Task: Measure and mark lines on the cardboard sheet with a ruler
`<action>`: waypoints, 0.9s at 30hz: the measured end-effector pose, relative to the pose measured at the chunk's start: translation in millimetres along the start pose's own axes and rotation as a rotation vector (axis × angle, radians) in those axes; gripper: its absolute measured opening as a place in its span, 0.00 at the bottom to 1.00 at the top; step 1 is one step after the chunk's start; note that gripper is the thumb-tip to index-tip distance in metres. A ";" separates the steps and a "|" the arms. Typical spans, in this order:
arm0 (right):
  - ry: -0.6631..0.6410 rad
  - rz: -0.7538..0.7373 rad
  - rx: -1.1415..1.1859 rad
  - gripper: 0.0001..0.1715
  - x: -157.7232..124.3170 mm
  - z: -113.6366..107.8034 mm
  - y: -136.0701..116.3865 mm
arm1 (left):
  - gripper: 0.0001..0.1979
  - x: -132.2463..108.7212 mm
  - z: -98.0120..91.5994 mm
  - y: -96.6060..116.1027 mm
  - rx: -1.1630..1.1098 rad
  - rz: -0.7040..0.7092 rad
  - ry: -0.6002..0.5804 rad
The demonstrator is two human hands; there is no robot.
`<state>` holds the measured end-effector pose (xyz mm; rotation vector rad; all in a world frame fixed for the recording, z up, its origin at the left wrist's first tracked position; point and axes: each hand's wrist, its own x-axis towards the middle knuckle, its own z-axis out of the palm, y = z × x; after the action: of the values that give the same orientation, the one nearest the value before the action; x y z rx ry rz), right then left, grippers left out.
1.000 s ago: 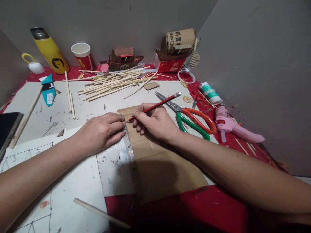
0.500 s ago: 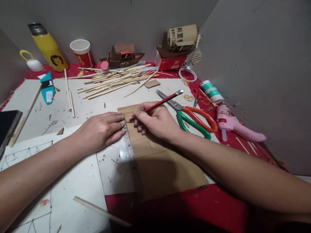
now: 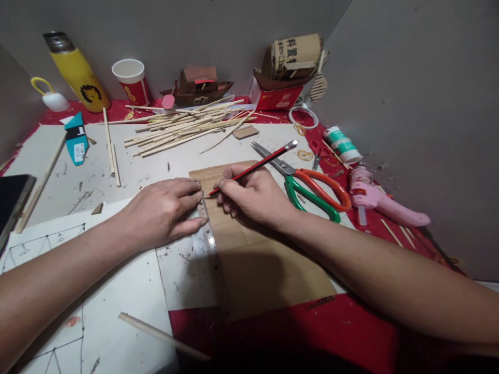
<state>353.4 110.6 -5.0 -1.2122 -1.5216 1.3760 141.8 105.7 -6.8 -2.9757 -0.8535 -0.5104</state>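
A clear plastic ruler (image 3: 211, 244) lies along the left edge of a brown cardboard sheet (image 3: 249, 244). My left hand (image 3: 171, 208) rests on the ruler's far part, fingers stretched forward and pressing it down, thumb apart. In my right hand (image 3: 249, 195), closed in a writing grip, is a red and black pencil (image 3: 265, 162). Its tip meets the cardboard close beside the ruler and my left fingertips. Just beyond my right hand lie open-bladed scissors (image 3: 290, 171) with one orange and one green handle.
Several thin wooden sticks (image 3: 187, 127) are piled at the back. Behind them stand a yellow bottle (image 3: 80, 78), a paper cup (image 3: 134, 91) and a cardboard boat (image 3: 202, 88). A pink glue gun (image 3: 390, 200) lies right. A drawn-on sheet (image 3: 117, 291) and a phone (image 3: 13, 200) are left.
My left thumb has spread away from the fingers, reaching right onto the ruler. The pencil tip has shifted very slightly along the cardboard. The view has moved a little.
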 end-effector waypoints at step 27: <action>-0.038 0.014 0.000 0.07 -10.2 0.8 -0.6 | 0.18 3.1 -2.7 5.2 -0.013 -0.053 -0.071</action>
<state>355.4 100.6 -3.8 -1.2047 -1.5417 1.4159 146.1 102.6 -2.8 -3.0071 -0.9406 -0.4150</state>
